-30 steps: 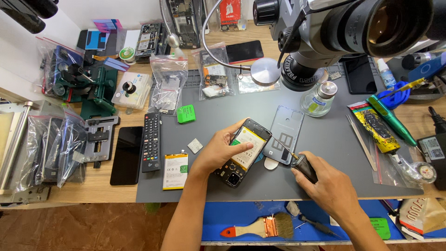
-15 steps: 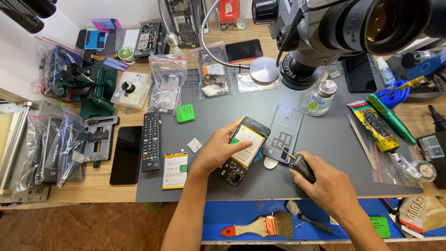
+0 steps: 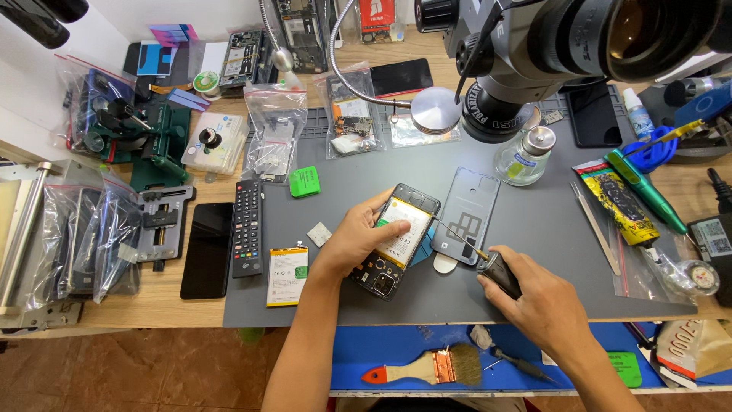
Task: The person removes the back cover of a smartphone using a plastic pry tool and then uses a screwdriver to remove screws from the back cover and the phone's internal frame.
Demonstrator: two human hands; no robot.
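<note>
The fingers of the left hand (image 3: 364, 236) are spread flat and pressed on the opened phone (image 3: 396, 238), apparently so that it is kept from sliding on the grey mat (image 3: 534, 229). A screwdriver (image 3: 488, 263) is gripped in the closed fingers of the right hand (image 3: 534, 301), its thin tip slanted toward the phone's right edge, where the work seems to be done. The removed back cover (image 3: 467, 214) is laid just beside the phone, within reach. A loose battery (image 3: 287, 275) and a remote control (image 3: 247, 226) are set further left, out of the way.
</note>
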